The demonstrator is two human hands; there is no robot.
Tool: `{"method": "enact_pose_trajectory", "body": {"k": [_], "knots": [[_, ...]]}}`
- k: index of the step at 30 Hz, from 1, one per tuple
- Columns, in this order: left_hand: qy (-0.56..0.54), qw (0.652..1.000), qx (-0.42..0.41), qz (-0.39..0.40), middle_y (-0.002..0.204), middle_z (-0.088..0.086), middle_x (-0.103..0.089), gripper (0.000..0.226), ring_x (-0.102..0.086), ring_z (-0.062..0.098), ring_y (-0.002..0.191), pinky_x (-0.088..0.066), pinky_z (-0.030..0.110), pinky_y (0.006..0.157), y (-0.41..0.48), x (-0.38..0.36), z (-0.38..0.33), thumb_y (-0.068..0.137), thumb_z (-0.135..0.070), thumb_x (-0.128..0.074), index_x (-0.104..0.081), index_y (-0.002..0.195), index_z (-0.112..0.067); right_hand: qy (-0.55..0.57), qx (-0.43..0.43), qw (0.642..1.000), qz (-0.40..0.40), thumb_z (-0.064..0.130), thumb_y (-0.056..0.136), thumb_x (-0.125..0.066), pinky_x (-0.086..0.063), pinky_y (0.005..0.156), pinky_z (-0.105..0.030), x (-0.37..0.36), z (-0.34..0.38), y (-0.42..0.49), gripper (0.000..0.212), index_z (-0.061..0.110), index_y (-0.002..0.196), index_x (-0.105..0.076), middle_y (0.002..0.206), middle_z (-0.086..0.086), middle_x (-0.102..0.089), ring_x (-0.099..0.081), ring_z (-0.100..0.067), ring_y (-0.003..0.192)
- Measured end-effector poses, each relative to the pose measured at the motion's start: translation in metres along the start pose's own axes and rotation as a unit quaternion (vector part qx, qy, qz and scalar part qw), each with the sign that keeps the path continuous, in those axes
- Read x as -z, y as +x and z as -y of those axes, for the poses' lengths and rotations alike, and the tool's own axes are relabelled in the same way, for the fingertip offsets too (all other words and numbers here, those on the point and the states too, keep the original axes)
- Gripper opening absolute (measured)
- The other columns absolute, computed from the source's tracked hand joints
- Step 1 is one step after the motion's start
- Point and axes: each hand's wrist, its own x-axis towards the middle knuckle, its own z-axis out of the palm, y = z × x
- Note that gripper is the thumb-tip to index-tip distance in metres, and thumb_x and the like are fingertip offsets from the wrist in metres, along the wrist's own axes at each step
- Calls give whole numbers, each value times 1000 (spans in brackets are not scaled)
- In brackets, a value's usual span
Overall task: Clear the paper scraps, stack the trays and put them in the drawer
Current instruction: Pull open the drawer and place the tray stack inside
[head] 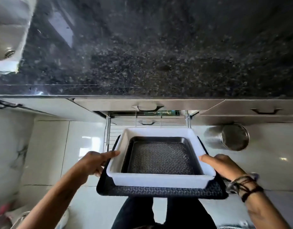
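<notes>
I hold a stack of three trays in front of me, below the counter edge. A large black patterned tray (pixel 159 191) is at the bottom, a white deep tray (pixel 159 180) sits on it, and a smaller black tray (pixel 160 159) lies inside the white one. My left hand (pixel 94 162) grips the stack's left side, index finger along the white rim. My right hand (pixel 221 166) grips the right side. Beyond the stack an open wire drawer (pixel 107 129) is pulled out from under the counter. No paper scraps are visible.
A dark speckled granite counter (pixel 159 55) fills the upper view, with a steel sink (pixel 8 33) at the far left. A steel cylindrical container (pixel 233 138) stands on the pale tiled floor to the right. Closed drawers with handles (pixel 263 111) flank the open one.
</notes>
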Motion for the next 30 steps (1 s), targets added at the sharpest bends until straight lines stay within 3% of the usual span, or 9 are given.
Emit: {"method": "enact_pose_trajectory", "body": {"k": [4,8,15,19,22,24,26,28,30], "knots": [[-13,999,-31,27,68,6,-69,60,-53,15,44,-44,20,44,101,-5,-5,52,-46,-85,-74,92,-3,44,-13,999,-14,54,66,-72,-24,53,-32,-49,12,99,49,18,57,-39,55,-1,-38,-37,-18,51],[-11,996,-78,33,102,13,-60,26,-51,21,65,-44,32,70,206,-13,-5,90,-23,-59,-71,110,-11,28,-10,999,-15,52,66,-72,-28,52,-29,-87,15,205,45,16,64,-46,58,-3,-45,-43,-18,54],[-12,999,-50,15,124,15,-64,21,-57,34,116,-47,37,87,339,-43,4,80,-11,-72,-72,100,-3,-13,14,1000,10,50,63,-80,-29,50,-24,-149,-15,321,43,21,72,-48,72,-3,-47,-44,-15,62],[-40,999,-28,0,112,12,-66,8,-55,30,124,-45,37,88,359,-58,18,78,-7,-73,-68,83,-11,9,-5,1000,10,44,63,-83,-47,84,-34,-169,-33,342,73,6,118,-54,119,-11,-61,-58,-27,106],[-91,995,5,-28,129,14,-59,54,-52,26,125,-42,40,97,347,-68,25,77,-13,-77,-54,126,-4,3,-17,1000,23,53,66,-78,-40,107,-39,-166,-24,335,95,11,140,-36,145,-10,-45,-47,-30,129],[-131,984,12,-120,141,16,-48,89,-45,28,132,-37,40,109,321,-72,23,75,-27,-80,-31,145,-3,-28,-24,999,38,60,72,-69,-35,113,-42,-154,-13,314,97,11,145,-29,151,-11,-37,-40,-30,136],[-80,952,-73,-286,151,15,-38,86,-37,31,140,-29,42,117,279,-73,25,78,-35,-73,-31,146,-4,-78,2,997,1,60,77,-64,-39,109,-44,-139,-5,275,85,11,141,-38,147,-14,-42,-43,-32,132],[31,871,-115,-476,158,12,-29,81,-28,29,144,-18,47,119,236,-73,37,78,-42,-62,-33,146,-8,-182,58,975,-114,55,77,-62,-43,99,-49,-124,-9,224,69,13,130,-49,137,-15,-46,-44,-36,125],[15,831,-20,-555,163,14,-14,92,-17,29,149,-12,50,119,200,-70,59,79,-52,-55,-20,150,-5,-194,57,943,-266,47,72,-63,-42,93,-51,-112,-23,172,64,11,123,-49,131,-18,-45,-41,-39,120]]}}
